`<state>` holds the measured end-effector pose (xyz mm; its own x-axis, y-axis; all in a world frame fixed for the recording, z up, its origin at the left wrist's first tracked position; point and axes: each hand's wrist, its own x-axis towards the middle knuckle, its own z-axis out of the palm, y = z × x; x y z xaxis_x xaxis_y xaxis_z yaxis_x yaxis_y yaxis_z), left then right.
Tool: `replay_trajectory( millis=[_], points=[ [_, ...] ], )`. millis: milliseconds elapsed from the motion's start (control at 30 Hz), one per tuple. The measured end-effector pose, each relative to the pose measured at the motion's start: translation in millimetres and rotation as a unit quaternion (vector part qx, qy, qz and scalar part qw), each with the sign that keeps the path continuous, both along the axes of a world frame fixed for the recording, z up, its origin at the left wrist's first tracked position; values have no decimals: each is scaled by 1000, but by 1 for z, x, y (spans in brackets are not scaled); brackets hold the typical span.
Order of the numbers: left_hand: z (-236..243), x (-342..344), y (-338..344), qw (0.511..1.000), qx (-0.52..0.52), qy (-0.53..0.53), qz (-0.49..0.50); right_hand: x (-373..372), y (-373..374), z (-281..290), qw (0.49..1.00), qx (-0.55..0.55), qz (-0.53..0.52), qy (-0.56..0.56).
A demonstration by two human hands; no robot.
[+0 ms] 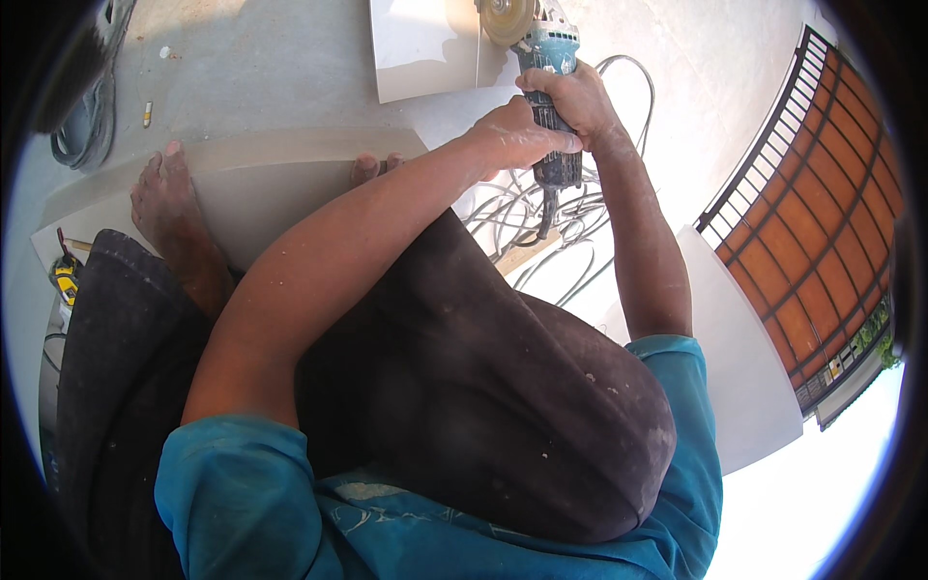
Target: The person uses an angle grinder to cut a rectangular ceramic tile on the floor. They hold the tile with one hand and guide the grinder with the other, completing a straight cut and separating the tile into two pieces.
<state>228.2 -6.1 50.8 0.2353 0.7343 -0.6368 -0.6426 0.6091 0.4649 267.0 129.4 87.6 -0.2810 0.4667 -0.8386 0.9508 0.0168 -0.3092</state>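
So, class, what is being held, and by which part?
An angle grinder, by its body: right hand just behind the teal section, left hand farther back, toward the cord.

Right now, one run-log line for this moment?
left hand: on angle grinder | right hand: same tool, nearer disc | disc: by pale panel, contact unclear | cord: from tool's rear

Teal/blk angle grinder [549, 60] (scuffed, dusty), cord [550, 208] at near end, far-end disc [505, 21] prob. over pale tile [423, 53].
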Motion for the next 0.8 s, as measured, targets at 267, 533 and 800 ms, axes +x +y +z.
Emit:
replay_trajectory(
  millis=[267, 533, 800],
  points=[
    [-3, -1, -1, 1000, 3, -1, -1, 0, 1, -3, 1000, 2, 9, -6],
    [3, -6, -3, 1000, -9, -9, -1, 0, 1, -3, 1000, -2, 12, 7],
    [0, 0, -2, 1000, -5, -5, -20, 2, 1, -3, 1000, -8, 12, 6]
  ],
)
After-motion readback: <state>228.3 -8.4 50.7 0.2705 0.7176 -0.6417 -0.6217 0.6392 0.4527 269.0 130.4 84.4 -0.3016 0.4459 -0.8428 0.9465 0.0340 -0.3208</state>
